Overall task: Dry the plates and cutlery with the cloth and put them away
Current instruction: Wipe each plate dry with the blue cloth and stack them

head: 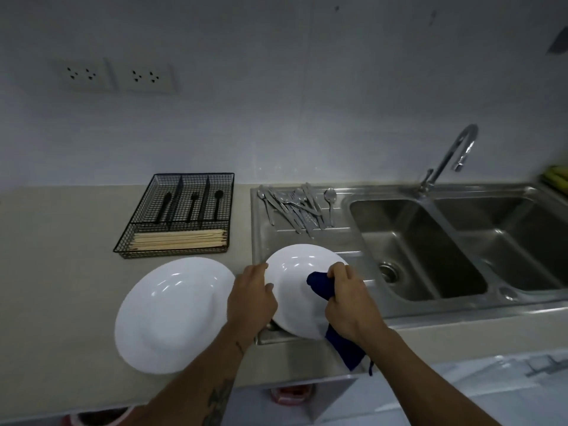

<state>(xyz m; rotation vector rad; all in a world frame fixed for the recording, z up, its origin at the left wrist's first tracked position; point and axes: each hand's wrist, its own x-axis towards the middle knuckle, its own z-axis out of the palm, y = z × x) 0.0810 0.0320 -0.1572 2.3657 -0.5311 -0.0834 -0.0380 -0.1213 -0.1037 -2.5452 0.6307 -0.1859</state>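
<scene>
My left hand (250, 298) grips the left rim of a white plate (295, 272), which is tilted up over the steel draining board (264, 241). My right hand (349, 298) holds a dark blue cloth (321, 285) bunched against the plate's right side, and the cloth's tail hangs below my wrist. A second white plate (173, 313) lies flat on the beige counter to the left. Several pieces of steel cutlery (295, 207) lie in a loose pile at the back of the draining board.
A black wire cutlery tray (179, 215) at the back left holds black utensils and wooden chopsticks. A double steel sink (430, 253) with a curved tap (451, 155) fills the right side. Wall sockets (116, 76) sit above the counter.
</scene>
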